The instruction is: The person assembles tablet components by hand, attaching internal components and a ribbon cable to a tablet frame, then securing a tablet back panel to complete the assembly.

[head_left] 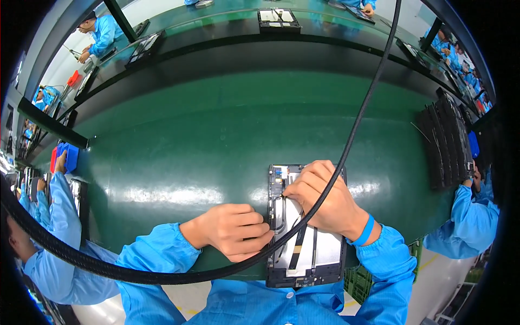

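Observation:
An opened tablet (329,249) lies upright-lengthwise in front of me on the green table. Its inside shows white metal plates, black ribbon cables and a small circuit board along the upper left. My right hand (325,197), with a blue band on its wrist, is over the upper half of it. Thumb and forefinger pinch a thin dark cable (284,201) near the board. Beside the left edge, my left hand (233,230) is closed, its curled fingertips at the tablet's rim. Whatever those fingers hold is hidden.
A thick black braided cable (357,122) hangs across the view, passing in front of the tablet. Black slotted trays (445,143) stand at the right. A blue bin (67,157) is at the left, by a co-worker's hand. More opened tablets (279,20) lie along the far bench.

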`<state>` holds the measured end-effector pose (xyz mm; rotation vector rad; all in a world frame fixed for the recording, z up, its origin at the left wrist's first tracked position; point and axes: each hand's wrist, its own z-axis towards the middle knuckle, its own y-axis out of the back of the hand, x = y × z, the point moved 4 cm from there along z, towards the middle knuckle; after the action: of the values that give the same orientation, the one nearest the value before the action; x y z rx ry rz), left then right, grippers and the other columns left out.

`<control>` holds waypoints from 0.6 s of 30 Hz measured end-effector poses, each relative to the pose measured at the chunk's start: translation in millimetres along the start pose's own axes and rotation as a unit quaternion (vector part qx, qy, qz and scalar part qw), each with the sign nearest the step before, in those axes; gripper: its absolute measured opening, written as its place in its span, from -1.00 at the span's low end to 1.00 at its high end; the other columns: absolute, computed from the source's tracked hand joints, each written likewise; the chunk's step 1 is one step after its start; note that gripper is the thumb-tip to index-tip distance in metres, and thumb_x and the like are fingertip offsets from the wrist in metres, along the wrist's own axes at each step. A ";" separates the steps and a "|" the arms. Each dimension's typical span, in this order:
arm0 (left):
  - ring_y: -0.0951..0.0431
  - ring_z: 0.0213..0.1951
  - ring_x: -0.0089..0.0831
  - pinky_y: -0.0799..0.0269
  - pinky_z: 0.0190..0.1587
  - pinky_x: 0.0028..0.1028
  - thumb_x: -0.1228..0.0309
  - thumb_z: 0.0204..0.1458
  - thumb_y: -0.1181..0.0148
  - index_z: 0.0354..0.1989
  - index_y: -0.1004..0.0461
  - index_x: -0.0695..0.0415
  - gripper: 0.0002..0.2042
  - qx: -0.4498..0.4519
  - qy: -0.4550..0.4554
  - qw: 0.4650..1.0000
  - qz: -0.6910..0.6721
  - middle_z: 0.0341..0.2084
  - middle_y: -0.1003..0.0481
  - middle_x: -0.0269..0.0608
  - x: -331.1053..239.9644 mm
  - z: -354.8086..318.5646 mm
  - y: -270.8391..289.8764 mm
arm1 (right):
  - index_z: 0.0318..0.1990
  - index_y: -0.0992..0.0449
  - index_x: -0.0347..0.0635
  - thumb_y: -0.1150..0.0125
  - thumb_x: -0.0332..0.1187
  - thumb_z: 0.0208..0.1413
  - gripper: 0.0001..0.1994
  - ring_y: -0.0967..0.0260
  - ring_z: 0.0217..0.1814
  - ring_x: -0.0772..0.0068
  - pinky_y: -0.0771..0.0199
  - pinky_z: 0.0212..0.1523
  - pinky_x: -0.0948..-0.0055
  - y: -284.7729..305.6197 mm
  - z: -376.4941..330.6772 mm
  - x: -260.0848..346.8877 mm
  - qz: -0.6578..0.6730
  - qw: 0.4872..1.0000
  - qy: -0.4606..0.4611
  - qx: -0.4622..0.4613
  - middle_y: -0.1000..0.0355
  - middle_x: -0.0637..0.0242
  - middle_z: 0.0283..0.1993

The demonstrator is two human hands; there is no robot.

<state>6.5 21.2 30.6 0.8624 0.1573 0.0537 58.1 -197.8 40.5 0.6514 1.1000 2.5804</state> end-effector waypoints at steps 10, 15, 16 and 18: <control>-0.60 -0.31 -0.33 -0.42 -0.34 -0.40 0.29 0.03 -0.31 -0.20 -0.72 0.23 -0.72 0.012 0.002 1.000 -0.008 -0.29 -0.65 -0.19 -1.5 0.2 2.3 | -0.14 -0.71 -0.20 -0.36 -0.65 -0.27 -0.59 -0.51 0.05 0.03 -0.47 0.13 0.07 -4.9 -6.0 -2.5 0.031 0.998 -0.026 0.049 -0.58 0.21 -0.15; -0.61 -0.32 -0.33 -0.41 -0.35 -0.41 0.28 0.01 -0.31 -0.21 -0.72 0.22 -0.72 0.011 0.005 1.000 -0.015 -0.29 -0.65 -0.19 1.6 1.9 -0.4 | -0.13 -0.71 -0.20 -0.38 -0.64 -0.27 -0.59 -0.51 0.06 0.03 -0.47 0.11 0.09 -4.6 -6.2 -3.3 0.033 0.998 -0.025 0.045 -0.59 0.20 -0.15; -0.60 -0.33 -0.33 -0.41 -0.35 -0.41 0.29 0.00 -0.31 -0.22 -0.72 0.22 -0.73 0.012 0.009 1.000 -0.014 -0.30 -0.65 -0.19 2.0 3.3 0.3 | -0.13 -0.71 -0.20 -0.38 -0.64 -0.27 -0.59 -0.51 0.06 0.04 -0.47 0.11 0.09 -4.6 -6.4 -3.6 0.031 0.998 -0.023 0.049 -0.58 0.20 -0.15; -0.60 -0.33 -0.34 -0.41 -0.35 -0.41 0.30 0.00 -0.31 -0.23 -0.71 0.23 -0.73 0.012 0.012 1.000 -0.014 -0.31 -0.64 -0.19 3.2 4.5 0.4 | -0.13 -0.71 -0.20 -0.38 -0.64 -0.26 -0.59 -0.52 0.06 0.04 -0.46 0.10 0.10 -5.1 -7.0 -4.6 0.027 0.998 -0.023 0.052 -0.58 0.20 -0.15</control>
<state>10.4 18.4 33.4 0.8828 0.1922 0.0352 58.8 -200.5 31.1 0.7718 1.2247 2.5523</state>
